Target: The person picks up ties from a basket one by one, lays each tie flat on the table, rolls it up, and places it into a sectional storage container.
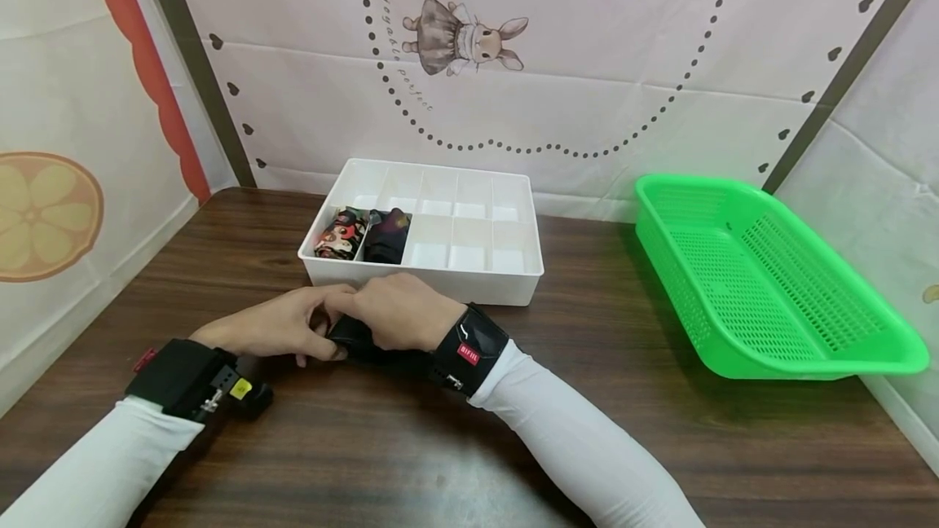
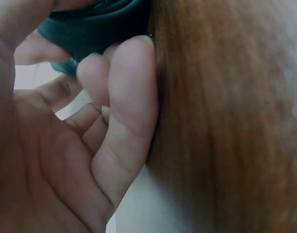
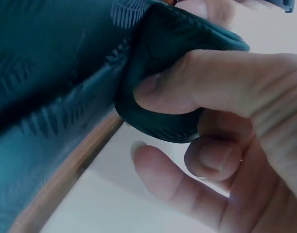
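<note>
Frame centre: left hand (image 1: 282, 326) and right hand (image 1: 396, 312) both pinch a rolled dark teal fern-print cloth (image 1: 350, 337) on the wood-grain table (image 1: 660, 422), just before the white divided organizer box (image 1: 513, 288). Bare tabletop lower frame; green mesh plastic basket (image 1: 763, 292) well apart, right.

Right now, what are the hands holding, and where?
Both hands hold a dark cloth. The right fingers pinch its folded edge; the left hand's exact hold is hidden.

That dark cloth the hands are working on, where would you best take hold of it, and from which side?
Probably at the rolled end. The dark cloth lies flat on the table, but its edge curls into a thick fold that the right hand already pinches, thumb inside. That bulge gives fingers something to close round. Come from the near side, since the white organizer stands close behind it. The left hand holds the other end.
</note>
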The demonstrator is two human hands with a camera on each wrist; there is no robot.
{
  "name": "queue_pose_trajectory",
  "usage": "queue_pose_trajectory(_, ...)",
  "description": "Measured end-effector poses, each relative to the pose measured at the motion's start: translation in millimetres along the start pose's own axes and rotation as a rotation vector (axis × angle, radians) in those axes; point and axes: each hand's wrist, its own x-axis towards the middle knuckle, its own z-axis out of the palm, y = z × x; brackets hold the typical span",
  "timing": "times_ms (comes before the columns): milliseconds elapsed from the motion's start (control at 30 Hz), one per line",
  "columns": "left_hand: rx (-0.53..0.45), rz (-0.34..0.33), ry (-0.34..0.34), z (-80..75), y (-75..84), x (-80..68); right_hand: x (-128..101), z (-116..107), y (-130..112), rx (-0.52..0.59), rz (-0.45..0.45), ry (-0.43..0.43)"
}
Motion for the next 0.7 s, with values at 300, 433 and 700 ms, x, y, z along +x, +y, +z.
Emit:
queue_pose_trajectory(300, -0.036, -0.002, 0.019, -1.1, -8.5, -0.7, 0, -4, -1, 0.047, 0.003, -0.031)
queue_pose_trajectory(433, -0.005, 0.012, 0.017, -0.7, -7.2, 2.5, -1, -10, -3, 0.068, 0.038, -0.128)
queue_pose_trajectory(700, 0.003, 0.0, 0.017, 1.0, -0.7, 2.8, -1, -6, -4, -0.029, -0.013, -0.037)
